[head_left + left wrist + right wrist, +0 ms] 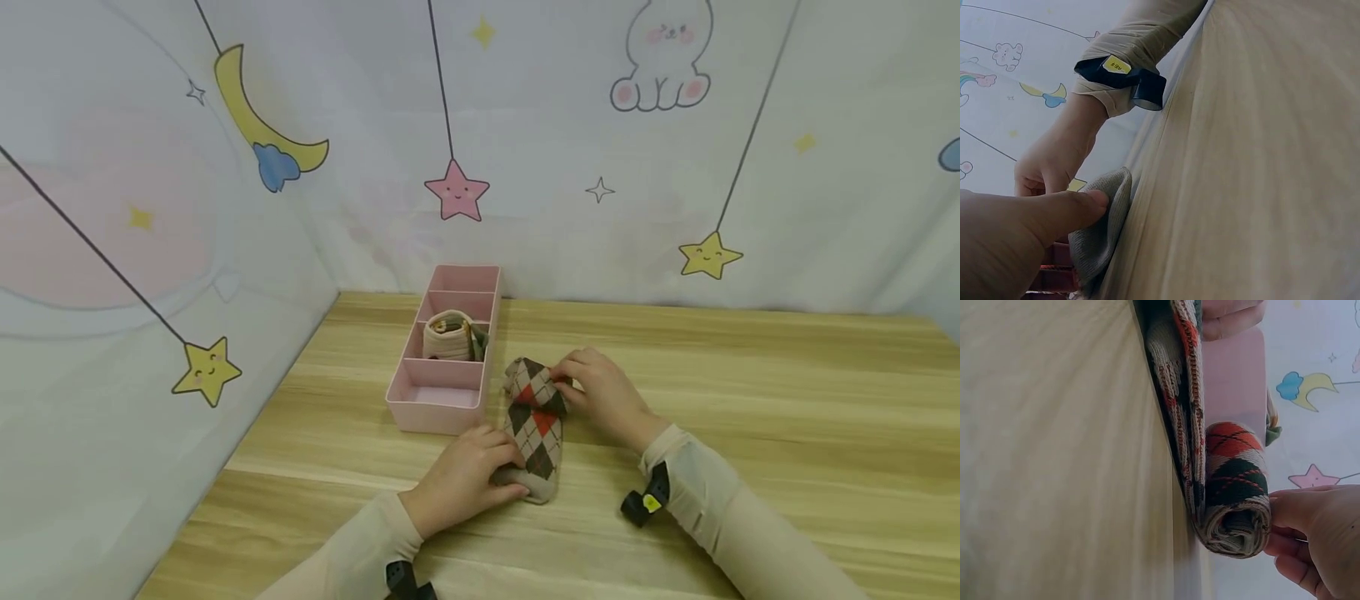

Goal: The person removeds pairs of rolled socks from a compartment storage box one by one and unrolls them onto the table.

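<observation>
Flat on the table lies a pair of argyle socks (542,446) in beige, dark green and red, stacked in layers. Their far end is wound into a roll (1235,469), whose spiral end shows in the right wrist view. My right hand (600,396) grips this roll between thumb and fingers. At the plain beige toe end, my left hand (465,479) holds the fabric, fingers on top and thumb at the near edge. In the left wrist view the thumb (1079,212) presses against the grey-beige toe (1110,187).
Just left of the socks stands a pink organizer box (435,419) divided into compartments. One middle compartment holds a rolled beige and green sock bundle (447,340). Behind the wooden table (750,400) hangs a white curtain (555,233) printed with stars and a moon.
</observation>
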The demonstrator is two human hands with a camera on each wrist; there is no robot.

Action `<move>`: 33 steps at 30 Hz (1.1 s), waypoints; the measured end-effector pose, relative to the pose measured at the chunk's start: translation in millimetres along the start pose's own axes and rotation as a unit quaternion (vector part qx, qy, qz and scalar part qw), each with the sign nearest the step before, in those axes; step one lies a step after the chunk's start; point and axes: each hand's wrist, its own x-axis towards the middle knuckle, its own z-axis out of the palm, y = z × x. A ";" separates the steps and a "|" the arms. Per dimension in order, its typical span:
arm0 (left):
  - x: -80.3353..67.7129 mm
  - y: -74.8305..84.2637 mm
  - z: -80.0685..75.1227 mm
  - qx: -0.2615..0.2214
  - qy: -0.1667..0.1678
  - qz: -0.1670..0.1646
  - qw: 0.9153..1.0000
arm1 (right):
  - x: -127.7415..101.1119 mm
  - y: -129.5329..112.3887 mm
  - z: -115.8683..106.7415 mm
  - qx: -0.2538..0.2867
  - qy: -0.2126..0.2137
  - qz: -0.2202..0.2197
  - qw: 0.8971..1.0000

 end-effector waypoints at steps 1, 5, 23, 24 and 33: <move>-0.2 0.1 0.3 -0.001 -0.001 -0.001 1.000 | -0.4 0.5 0.4 0.001 -0.005 0.005 1.000; -1.1 0.8 0.9 0.000 -0.006 -0.006 1.000 | -1.4 1.3 1.9 0.001 -0.032 0.027 0.999; -1.1 2.7 -0.4 -0.001 -0.026 0.007 1.000 | -1.7 0.8 8.3 -0.022 -0.109 0.025 0.993; -1.0 2.9 -0.6 -0.001 -0.026 0.007 1.000 | -1.7 0.8 8.0 -0.025 -0.109 0.022 0.994; -0.5 2.7 -1.1 0.000 -0.026 0.009 1.000 | -1.0 1.1 6.3 -0.057 -0.101 0.001 0.993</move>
